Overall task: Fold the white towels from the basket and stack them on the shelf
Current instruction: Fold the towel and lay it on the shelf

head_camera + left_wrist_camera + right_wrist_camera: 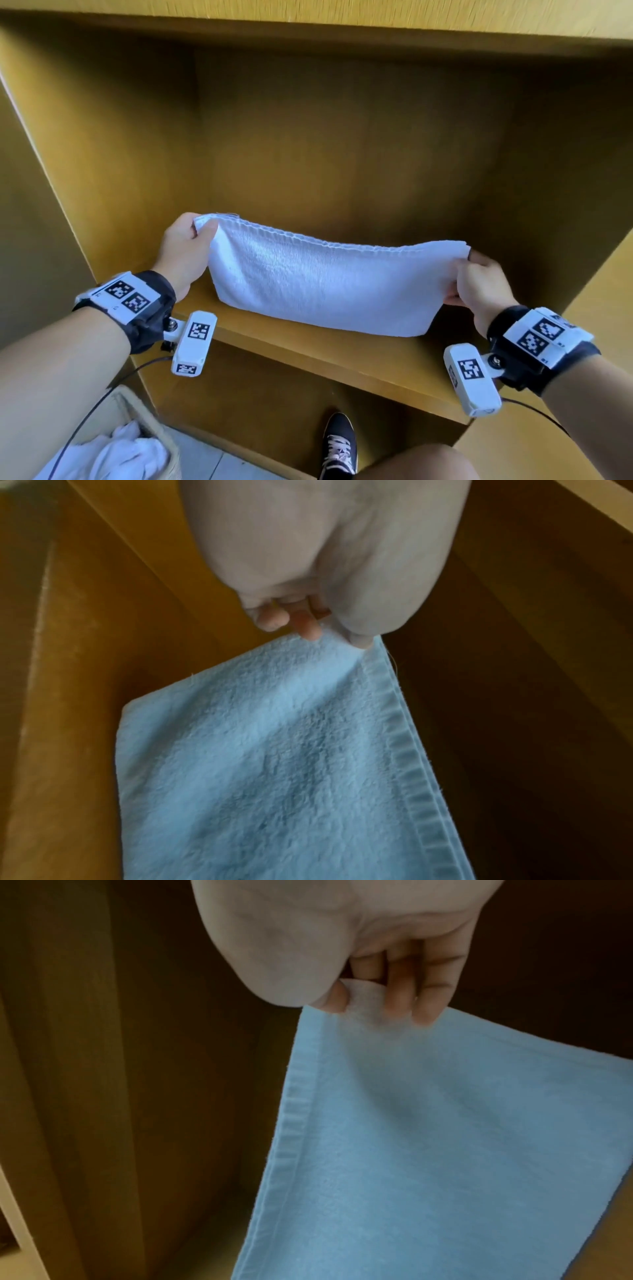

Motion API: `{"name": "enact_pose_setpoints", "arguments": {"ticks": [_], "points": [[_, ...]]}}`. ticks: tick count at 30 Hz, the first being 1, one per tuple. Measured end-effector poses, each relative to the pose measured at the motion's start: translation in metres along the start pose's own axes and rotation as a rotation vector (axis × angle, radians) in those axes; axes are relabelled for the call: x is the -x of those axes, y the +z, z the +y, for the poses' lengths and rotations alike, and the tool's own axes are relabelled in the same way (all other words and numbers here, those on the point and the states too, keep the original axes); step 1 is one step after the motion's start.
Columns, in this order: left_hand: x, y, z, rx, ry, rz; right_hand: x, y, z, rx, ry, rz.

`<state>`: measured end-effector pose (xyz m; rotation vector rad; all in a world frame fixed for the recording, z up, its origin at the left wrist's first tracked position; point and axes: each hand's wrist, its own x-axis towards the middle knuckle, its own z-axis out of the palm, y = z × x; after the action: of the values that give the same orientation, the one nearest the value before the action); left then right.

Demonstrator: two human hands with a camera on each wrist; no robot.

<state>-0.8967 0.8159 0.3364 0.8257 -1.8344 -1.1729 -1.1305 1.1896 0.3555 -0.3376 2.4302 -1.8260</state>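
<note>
A folded white towel [325, 281] is stretched between my two hands inside a yellow-brown wooden shelf compartment, its lower fold resting on the shelf board [308, 346]. My left hand [191, 236] pinches its upper left corner. My right hand [476, 274] grips the right end. In the wrist views the towel [274, 764] [445, 1150] looks bluish and hangs from the fingers [310, 627] [397, 993] of each hand. A woven basket [150, 431] with more white towels [126, 452] stands on the floor at lower left.
The compartment has a left wall [102, 171], a back panel [342, 137] and a right wall [582, 205]. Another open compartment lies below the shelf board. My shoe [337, 445] and knee [421, 462] are near the shelf's foot.
</note>
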Motion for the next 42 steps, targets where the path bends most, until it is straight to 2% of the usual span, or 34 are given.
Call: {"name": "enact_pose_setpoints", "arguments": {"ticks": [7,11,19,26,35,42], "points": [[0.022,-0.002,-0.028,-0.022,-0.136,-0.051,0.012,0.004,0.046,0.067,0.092,-0.009],[0.030,0.000,-0.048,-0.016,-0.211,-0.127,0.015,0.009,0.071,0.117,0.163,-0.072],[0.028,0.013,-0.090,-0.107,-0.334,-0.168,0.010,0.024,0.101,0.238,0.260,-0.150],[0.011,0.027,-0.104,-0.309,-0.277,-0.195,-0.007,0.035,0.112,0.352,0.281,-0.143],[-0.040,0.043,-0.103,-0.300,-0.224,-0.189,-0.057,0.051,0.100,0.412,0.171,-0.054],[-0.069,0.064,-0.112,-0.297,-0.259,-0.200,-0.091,0.068,0.103,0.497,0.222,-0.060]]}}
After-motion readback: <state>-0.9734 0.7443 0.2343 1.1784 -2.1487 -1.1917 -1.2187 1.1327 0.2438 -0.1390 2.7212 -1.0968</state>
